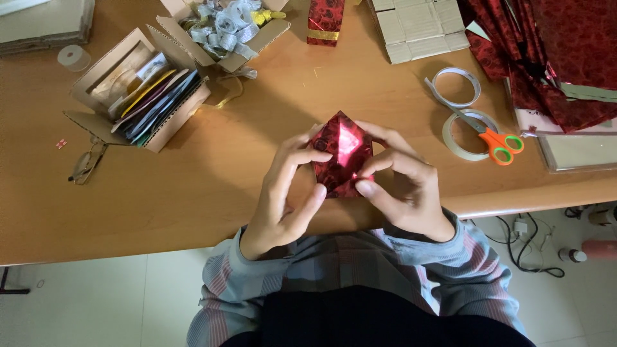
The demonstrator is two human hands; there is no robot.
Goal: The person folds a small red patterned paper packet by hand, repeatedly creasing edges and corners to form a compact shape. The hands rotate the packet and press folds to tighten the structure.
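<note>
Head view: open cardboard box (138, 96) of flat coloured packets near the bench (193, 186) far-left corner, a second box (225, 29) of silver ribbon beside it. Small red wrapped package (325, 22) with gold band upright at the far edge. Held over the near edge, a shiny red foil-wrapped parcel (340, 154), diamond-turned, creased. Left hand (283, 193) and right hand (405, 193) fingers pinched on its sides.
</note>
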